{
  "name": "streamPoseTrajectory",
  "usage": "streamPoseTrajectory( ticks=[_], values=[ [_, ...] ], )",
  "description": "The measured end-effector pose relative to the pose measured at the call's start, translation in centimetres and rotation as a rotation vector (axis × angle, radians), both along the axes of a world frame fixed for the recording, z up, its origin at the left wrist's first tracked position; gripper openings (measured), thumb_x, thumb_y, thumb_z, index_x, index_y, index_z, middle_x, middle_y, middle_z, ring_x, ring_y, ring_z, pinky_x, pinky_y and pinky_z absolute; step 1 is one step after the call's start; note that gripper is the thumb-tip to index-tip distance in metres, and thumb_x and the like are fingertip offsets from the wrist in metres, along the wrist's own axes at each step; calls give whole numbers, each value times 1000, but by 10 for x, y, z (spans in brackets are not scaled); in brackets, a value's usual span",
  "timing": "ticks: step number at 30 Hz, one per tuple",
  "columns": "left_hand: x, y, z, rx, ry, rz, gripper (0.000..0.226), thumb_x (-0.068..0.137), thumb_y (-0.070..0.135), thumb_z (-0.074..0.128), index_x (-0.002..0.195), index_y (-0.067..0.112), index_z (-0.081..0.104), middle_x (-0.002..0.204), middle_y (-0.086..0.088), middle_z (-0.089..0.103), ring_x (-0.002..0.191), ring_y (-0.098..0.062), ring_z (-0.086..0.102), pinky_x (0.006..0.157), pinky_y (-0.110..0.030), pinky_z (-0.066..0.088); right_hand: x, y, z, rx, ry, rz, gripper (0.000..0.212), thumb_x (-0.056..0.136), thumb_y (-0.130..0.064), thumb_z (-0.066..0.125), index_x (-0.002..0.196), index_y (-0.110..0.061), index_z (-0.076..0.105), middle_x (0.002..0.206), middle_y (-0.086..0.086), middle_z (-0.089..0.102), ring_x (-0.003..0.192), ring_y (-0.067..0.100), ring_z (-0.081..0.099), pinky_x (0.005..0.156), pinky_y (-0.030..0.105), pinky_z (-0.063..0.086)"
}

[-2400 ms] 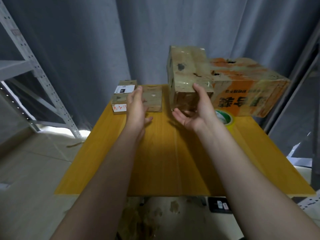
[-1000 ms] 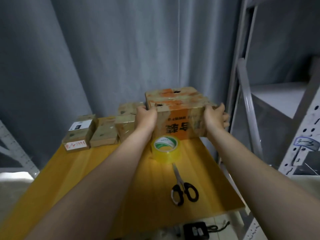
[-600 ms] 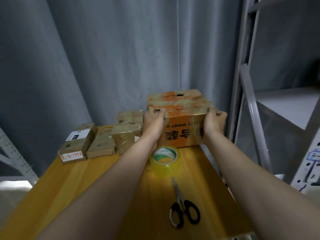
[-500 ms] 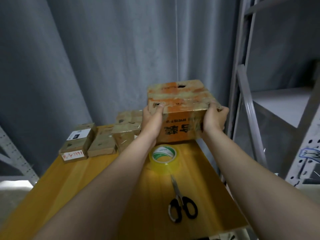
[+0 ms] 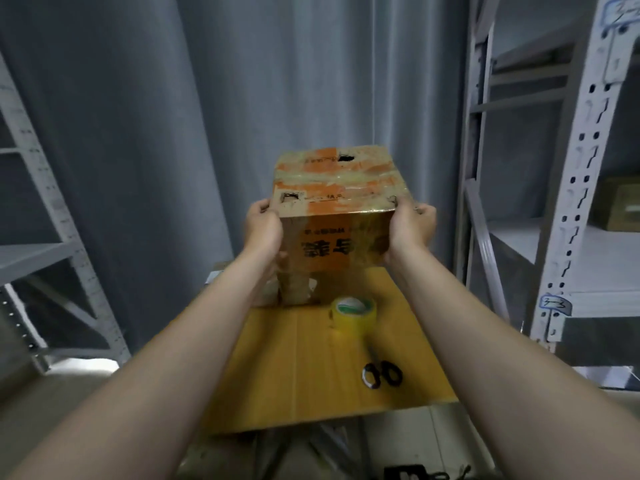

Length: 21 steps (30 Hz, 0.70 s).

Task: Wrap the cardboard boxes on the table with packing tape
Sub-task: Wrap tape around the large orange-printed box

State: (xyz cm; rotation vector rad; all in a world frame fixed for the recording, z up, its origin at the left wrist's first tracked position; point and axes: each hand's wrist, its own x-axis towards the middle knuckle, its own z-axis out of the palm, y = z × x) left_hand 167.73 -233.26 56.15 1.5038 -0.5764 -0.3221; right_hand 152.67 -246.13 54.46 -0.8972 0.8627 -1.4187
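- A grey curtain (image 5: 277, 98) hangs across the back, with a pale metal rack (image 5: 571, 168) on the right and another rack (image 5: 52, 244) on the left.
- A yellow wooden counter (image 5: 294, 375) stands between the racks.
- The box (image 5: 332, 209), brown card with orange print and glossy tape on its top, is held up over the far end of the counter, at the middle of the view, with its top tipped toward the camera.
- The left hand (image 5: 261, 226) clasps the box's left side, fingers curled at the top corner.
- The right hand (image 5: 410, 226) clasps the right side, fingers wrapped round the far edge.
- A smaller box (image 5: 294, 289) sits on the counter below the held one, partly hidden by the left forearm.
- A tape roll (image 5: 353, 311), yellowish with a green and white core, lies on the counter just right of that smaller box.
- Black-handled scissors (image 5: 381, 374) lie nearer the camera, apart from the roll.
- A dark carton (image 5: 620, 206) rests on a shelf of the right rack.
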Motion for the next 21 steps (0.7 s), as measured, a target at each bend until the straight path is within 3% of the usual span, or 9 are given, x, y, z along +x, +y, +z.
streamPoseTrajectory(
  ticks=[3,5,9,11,13,17,21],
  values=[
    [12,48,7,42,1,65,27,109,41,43,128,30,58,114,-4,71,94,-30,70,81,-65,61,8,43,7,4,16,85,16,91,-30,66,95,-20,54,101,5,69,97,29,67,88,47,60],
    [18,78,7,75,-5,97,31,107,32,37,128,28,60,109,-4,71,87,-27,67,77,-64,62,14,70,4,22,38,131,18,88,-26,68,97,-16,56,103,10,70,97,32,68,89,47,60],
    [25,129,-9,92,-6,145,36,102,21,34,127,19,59,109,-6,69,90,-26,66,73,-45,58,24,116,-17,103,117,236,38,89,-20,67,112,9,59,102,19,72,96,38,70,86,49,58],
    [28,149,-26,110,20,171,35,98,18,34,121,13,59,109,-10,68,94,-31,66,74,-46,56,28,133,-35,145,153,277,34,90,-19,66,115,4,62,109,21,71,104,44,67,94,66,54],
    [30,163,-46,121,46,203,25,98,17,33,112,15,55,108,-9,65,93,-30,64,80,-52,59,30,146,-51,181,191,312,28,91,-21,66,114,-4,63,105,15,69,101,40,67,93,71,52],
    [30,176,-80,194,70,219,21,99,19,34,112,18,50,106,-9,61,94,-32,62,87,-61,58,30,156,-82,203,262,338,29,94,-27,65,114,-6,60,92,12,64,91,35,65,89,65,55],
    [34,178,-105,263,110,140,30,101,26,38,125,21,54,111,-11,67,98,-37,67,72,-69,60,27,150,-102,164,407,333,37,96,-30,62,123,-5,57,99,13,64,92,38,63,84,48,55]
  ],
)
